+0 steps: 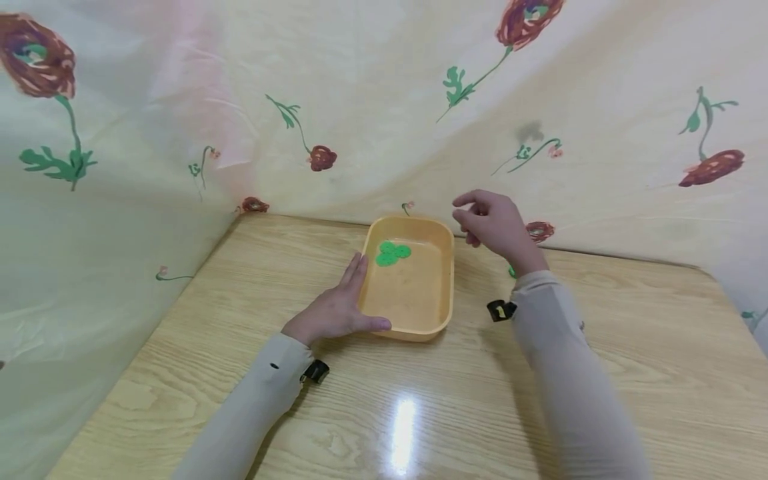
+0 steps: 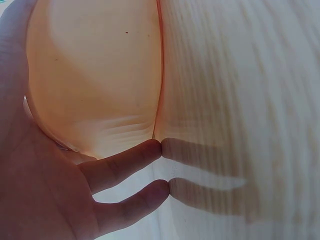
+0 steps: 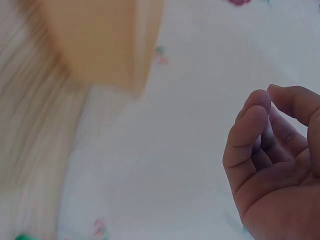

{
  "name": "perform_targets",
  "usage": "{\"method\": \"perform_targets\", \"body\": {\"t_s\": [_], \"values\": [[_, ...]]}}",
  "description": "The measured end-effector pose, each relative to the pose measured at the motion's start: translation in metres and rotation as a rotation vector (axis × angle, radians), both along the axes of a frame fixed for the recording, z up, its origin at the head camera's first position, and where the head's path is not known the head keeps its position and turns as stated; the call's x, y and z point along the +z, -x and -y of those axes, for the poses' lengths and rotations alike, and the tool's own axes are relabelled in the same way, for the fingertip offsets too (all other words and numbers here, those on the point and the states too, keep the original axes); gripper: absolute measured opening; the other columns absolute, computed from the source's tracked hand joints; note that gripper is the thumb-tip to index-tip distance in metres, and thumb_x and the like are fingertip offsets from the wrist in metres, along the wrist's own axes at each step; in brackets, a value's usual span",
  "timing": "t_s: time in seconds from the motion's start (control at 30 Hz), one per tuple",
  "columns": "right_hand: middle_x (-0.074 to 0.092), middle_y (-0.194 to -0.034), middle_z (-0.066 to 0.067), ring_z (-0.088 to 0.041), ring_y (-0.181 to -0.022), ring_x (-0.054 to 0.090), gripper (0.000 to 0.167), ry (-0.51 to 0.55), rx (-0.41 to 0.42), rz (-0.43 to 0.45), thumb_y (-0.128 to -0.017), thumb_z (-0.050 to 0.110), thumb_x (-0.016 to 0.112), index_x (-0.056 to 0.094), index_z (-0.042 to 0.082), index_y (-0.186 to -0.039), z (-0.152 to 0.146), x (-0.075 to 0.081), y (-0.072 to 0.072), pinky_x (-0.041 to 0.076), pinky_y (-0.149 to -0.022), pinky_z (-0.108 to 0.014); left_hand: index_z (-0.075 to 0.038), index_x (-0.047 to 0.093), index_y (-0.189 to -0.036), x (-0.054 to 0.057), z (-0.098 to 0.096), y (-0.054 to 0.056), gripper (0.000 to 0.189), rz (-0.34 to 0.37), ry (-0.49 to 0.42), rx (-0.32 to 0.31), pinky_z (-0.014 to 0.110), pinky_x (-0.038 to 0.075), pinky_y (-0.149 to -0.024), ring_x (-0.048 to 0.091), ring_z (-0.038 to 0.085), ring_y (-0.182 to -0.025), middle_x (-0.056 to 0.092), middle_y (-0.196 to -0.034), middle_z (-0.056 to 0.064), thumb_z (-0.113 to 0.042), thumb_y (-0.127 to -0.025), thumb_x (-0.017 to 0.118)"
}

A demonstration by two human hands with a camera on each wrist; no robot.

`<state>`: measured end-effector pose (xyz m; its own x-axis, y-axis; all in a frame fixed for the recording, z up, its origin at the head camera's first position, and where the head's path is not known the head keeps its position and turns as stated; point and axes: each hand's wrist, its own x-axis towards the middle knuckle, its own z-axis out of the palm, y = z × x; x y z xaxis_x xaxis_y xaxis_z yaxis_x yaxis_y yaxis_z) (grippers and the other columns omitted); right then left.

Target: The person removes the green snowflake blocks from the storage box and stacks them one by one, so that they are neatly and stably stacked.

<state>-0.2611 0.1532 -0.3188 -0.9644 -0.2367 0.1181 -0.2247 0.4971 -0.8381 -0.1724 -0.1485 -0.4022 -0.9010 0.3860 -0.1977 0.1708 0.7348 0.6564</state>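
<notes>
Sleeve (image 1: 558,347) nearest; right grip (image 1: 492,223) narrow, seemingly empty; left hand (image 1: 336,310) spread, bracing tray (image 1: 414,293). Likely transferring green discs (image 1: 403,251); next needs pinch.

Long pale-beige sleeves (image 1: 570,373) worn; small black fitting (image 1: 316,371) strapped at each wrist; left cuff (image 1: 288,352) marked by dark oval (image 1: 274,365).

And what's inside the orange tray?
A cluster of flat green discs lies in the far left part of the tray. The patch of tray bottom beneath them is covered, so I can't see it.
</notes>
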Motion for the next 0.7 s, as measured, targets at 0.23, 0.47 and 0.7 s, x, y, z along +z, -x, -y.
{"method": "perform_targets", "body": {"t_s": [0.23,0.47,0.7], "values": [[0.063,-0.084,-0.018,-0.03,-0.066,0.062,0.025,0.024,0.072,0.028,-0.102,0.021,0.062,0.066,0.007,-0.122,0.048,0.011,0.01,0.055,-0.06,-0.038,-0.023,-0.012,-0.162,0.0,0.0,0.0,0.132,-0.004,-0.009,0.009,0.047,0.042,-0.105,0.043,0.036,-0.137,-0.02,-0.166,-0.01,-0.067,-0.076,0.078],[0.062,-0.078,-0.015,-0.033,-0.066,0.063,0.023,0.025,0.117,0.101,-0.102,0.019,0.06,0.066,0.004,-0.119,0.078,-0.013,0.027,0.056,-0.061,-0.038,-0.022,-0.011,-0.162,-0.002,0.0,0.0,0.131,-0.007,-0.023,0.005,0.046,0.042,-0.104,0.048,0.037,-0.132,-0.019,-0.166,-0.009,-0.066,-0.077,0.078],[0.065,-0.089,-0.021,-0.034,-0.068,0.063,0.028,-0.096,0.128,0.123,-0.103,0.016,0.055,0.064,-0.002,-0.122,0.09,-0.047,0.039,0.056,-0.067,-0.046,-0.02,-0.011,-0.162,-0.001,-0.001,0.002,0.13,-0.02,-0.016,-0.002,0.046,0.046,-0.1,0.05,0.038,-0.13,-0.017,-0.168,-0.003,-0.064,-0.078,0.078]]}}
